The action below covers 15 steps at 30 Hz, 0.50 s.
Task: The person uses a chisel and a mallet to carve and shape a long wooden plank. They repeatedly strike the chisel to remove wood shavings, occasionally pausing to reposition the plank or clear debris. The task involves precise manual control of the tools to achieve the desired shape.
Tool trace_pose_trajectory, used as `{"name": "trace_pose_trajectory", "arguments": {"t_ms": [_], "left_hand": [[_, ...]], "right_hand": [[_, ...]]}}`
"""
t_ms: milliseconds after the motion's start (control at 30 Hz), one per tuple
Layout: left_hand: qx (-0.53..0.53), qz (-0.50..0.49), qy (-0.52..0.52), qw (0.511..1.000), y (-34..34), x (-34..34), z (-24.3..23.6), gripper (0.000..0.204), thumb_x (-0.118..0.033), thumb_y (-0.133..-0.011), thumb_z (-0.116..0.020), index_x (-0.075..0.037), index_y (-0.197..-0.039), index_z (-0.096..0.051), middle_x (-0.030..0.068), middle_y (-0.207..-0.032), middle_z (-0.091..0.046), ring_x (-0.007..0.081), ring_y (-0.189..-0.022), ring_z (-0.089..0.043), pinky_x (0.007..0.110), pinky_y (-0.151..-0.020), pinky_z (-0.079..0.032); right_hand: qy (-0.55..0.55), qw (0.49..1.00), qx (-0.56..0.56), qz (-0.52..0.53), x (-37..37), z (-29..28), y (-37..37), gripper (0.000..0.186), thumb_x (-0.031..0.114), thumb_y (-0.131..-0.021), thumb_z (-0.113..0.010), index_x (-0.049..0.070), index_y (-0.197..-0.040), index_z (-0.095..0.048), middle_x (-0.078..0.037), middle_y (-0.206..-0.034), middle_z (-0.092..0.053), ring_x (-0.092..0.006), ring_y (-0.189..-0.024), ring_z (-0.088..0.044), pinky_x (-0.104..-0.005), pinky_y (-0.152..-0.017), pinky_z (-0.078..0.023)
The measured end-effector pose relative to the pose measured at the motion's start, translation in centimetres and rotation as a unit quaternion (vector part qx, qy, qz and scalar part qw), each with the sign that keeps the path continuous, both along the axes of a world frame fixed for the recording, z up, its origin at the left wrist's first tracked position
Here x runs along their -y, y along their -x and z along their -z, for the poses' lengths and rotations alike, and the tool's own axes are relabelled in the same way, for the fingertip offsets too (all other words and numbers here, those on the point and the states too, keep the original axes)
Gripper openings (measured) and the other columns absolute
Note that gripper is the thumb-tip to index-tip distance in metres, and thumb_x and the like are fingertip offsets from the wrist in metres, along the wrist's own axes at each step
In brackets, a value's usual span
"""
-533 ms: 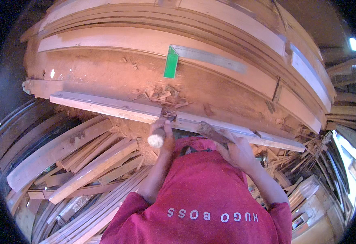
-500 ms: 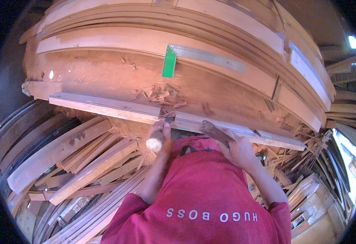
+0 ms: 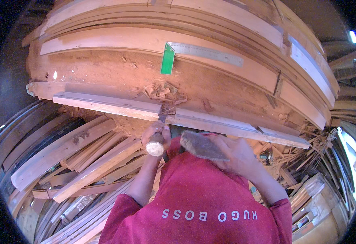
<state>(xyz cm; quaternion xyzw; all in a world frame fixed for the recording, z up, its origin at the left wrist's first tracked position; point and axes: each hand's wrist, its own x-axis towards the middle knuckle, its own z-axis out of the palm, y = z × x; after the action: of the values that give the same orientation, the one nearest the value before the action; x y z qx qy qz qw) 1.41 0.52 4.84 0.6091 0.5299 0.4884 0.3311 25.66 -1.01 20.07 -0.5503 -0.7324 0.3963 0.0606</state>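
Note:
My left hand [image 3: 148, 133] is closed around a chisel [image 3: 155, 149] with a pale, round-ended handle. Its blade points away from me into a notch [image 3: 168, 109] in a long wooden beam [image 3: 113, 107]. Just right of the chisel, my right hand [image 3: 239, 153] grips a thick, dark wooden block [image 3: 202, 147], slightly smeared by motion. The block is held apart from the chisel's handle, in front of my red shirt. Wood chips [image 3: 161, 91] lie heaped on the bench behind the notch.
A try square [image 3: 167, 61] with a green stock rests on the bench against a long board [image 3: 104, 40]. More planks are stacked beyond it. Timber offcuts [image 3: 68, 154] crowd the lower left, and thin scrap strips [image 3: 312, 148] pile up at the right.
My right hand has brought the wooden block left and nearer to my body, turning it broadside. My left hand keeps the chisel at the notch, its handle end slightly lower.

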Motion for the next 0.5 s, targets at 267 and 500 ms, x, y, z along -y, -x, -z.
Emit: {"name": "trace_pose_trajectory", "arguments": {"t_ms": [267, 500], "left_hand": [[0.080, 0.040, -0.019, 0.996, 0.0, 0.0, 1.0, 0.011, 0.004, -0.080, -0.059, -0.003, -0.080, -0.050, 0.0097, -0.067, -0.056, 0.0195, -0.061, -0.058, 0.029, -0.060, -0.049], [0.130, 0.083, 0.008, 0.988, 0.4, 0.1, 2.1, 0.012, 0.002, -0.084, -0.059, -0.003, -0.088, -0.049, 0.0085, -0.068, -0.053, 0.0190, -0.059, -0.053, 0.030, -0.056, -0.045]], "right_hand": [[-0.092, 0.977, -0.117, -0.152, -3.5, -3.3, 4.0, 0.038, 0.017, -0.079, -0.059, 0.002, -0.113, -0.053, -0.006, -0.081, -0.057, -0.0188, -0.073, -0.065, -0.0317, -0.055, -0.053], [-0.140, 0.973, -0.027, -0.182, -4.3, -3.5, 5.6, 0.027, 0.016, -0.081, -0.054, 0.003, -0.105, -0.054, -0.005, -0.074, -0.054, -0.0170, -0.061, -0.064, -0.0294, -0.044, -0.051]]}}
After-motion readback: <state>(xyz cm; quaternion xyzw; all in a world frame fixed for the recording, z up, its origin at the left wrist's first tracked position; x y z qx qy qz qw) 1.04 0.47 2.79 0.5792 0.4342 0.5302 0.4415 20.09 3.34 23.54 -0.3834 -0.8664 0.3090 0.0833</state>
